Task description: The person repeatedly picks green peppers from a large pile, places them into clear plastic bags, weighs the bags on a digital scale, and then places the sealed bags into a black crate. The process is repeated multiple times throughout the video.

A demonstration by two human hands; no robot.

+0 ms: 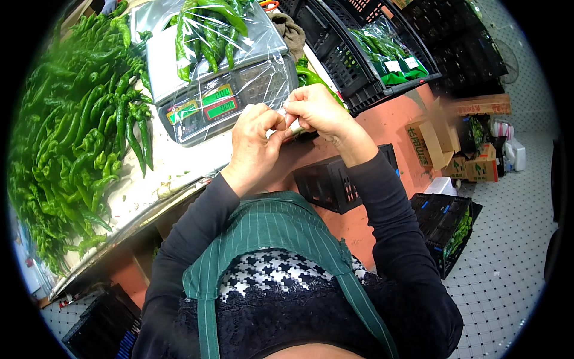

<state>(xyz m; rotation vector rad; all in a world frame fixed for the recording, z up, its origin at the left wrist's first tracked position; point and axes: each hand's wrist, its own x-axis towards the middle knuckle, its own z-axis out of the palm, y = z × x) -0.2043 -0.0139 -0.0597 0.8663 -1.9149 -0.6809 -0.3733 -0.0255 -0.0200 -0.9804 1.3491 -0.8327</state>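
Note:
Both my hands meet at the near right corner of a digital scale [224, 101], pinching the edge of a clear plastic bag. My left hand [258, 146] has its thumb and fingers bent on the film; my right hand [320, 119] grips the same edge just beside it. The bag stretches over the scale's keypad and lit displays, and green peppers [208, 40] lie inside it on the metal pan. What exactly sits between my fingertips is too small to tell. A big heap of long green peppers [76, 134] covers the table to the left of the scale.
A black plastic crate [381, 92] with bagged green peppers [390, 58] stands at the upper right, beside a brown cloth [289, 33]. On the floor are another black crate [323, 184], cardboard boxes [432, 141] and a crate with greens [441, 224]. A gloved hand shows at the top left.

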